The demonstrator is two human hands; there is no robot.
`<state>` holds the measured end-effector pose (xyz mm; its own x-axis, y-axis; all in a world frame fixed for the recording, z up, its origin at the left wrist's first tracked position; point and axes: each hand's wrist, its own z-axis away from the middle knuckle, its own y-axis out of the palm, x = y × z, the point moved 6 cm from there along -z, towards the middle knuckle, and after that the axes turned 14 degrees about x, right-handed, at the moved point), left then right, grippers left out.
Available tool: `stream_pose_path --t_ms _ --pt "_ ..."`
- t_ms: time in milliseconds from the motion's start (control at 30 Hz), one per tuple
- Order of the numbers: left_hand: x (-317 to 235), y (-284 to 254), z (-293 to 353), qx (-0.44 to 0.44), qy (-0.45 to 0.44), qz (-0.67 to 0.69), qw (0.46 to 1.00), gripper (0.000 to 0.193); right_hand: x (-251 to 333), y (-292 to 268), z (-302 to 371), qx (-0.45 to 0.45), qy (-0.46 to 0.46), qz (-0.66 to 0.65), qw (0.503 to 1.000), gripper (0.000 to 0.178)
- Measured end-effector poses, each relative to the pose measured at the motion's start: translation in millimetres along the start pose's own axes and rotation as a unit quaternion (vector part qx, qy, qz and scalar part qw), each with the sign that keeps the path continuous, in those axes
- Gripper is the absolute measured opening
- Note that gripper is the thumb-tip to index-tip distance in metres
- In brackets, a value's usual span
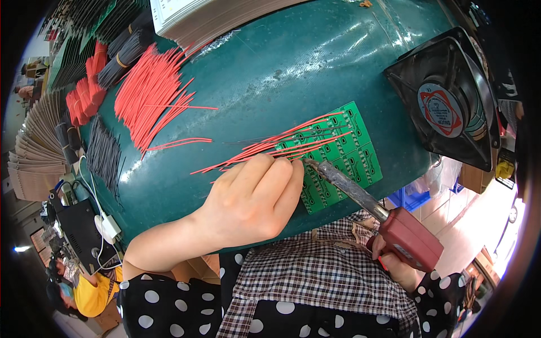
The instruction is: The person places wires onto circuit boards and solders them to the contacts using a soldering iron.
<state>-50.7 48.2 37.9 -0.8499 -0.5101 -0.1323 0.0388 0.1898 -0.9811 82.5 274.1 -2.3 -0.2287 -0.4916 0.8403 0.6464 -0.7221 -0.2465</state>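
A panel of green circuit boards [365, 163] lies on the table in front of me. Several red wires [248, 151] and a few thin black ones stretch across it toward the left. My left hand [253, 194] is closed in a pinch at the panel's near left part, on what looks like a red wire; its fingertips are partly hidden. In my right hand [400, 269] is a soldering iron [411, 239] with a boxy dark red handle. Its metal barrel slants up to the left, and the tip meets the board close beside my left fingertips.
Loose red wires [149, 96] and black wires [103, 152] lie in piles at the left, near banded bundles. A black fan [439, 101] stands at the right. Stacked boards [197, 25] rise at the far edge. Someone in yellow [96, 296] sits at lower left.
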Motion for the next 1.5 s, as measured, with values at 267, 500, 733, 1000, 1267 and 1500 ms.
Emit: stream_pose_path --t_ms 267,500,733,1000,1267,1500 --pt "-1 1 -3 0.03 -0.019 0.008 0.999 0.033 -14 4 12 -0.127 -0.016 -0.029 0.991 0.058" --pt "-1 3 -3 0.008 0.005 -0.034 0.999 0.033 -2 3 9 -0.131 -0.005 -0.246 0.96 0.065" --pt "0 -4 -7 -0.034 0.005 -0.004 0.999 0.03 18 -9 -5 -0.133 0.04 -0.226 0.964 0.025" --pt "-1 1 -17 -0.031 -0.007 0.034 0.999 0.034 7 -13 -2 -0.058 0.057 -0.13 0.988 0.026" --pt "-2 4 -18 -0.009 -0.012 0.01 1.0 0.033 9 -12 -3 -0.059 -0.021 -0.032 0.998 0.025" --pt "0 4 -22 -0.009 -0.002 0.015 1.0 0.033 15 -12 -6 -0.046 -0.031 0.106 0.993 0.035"
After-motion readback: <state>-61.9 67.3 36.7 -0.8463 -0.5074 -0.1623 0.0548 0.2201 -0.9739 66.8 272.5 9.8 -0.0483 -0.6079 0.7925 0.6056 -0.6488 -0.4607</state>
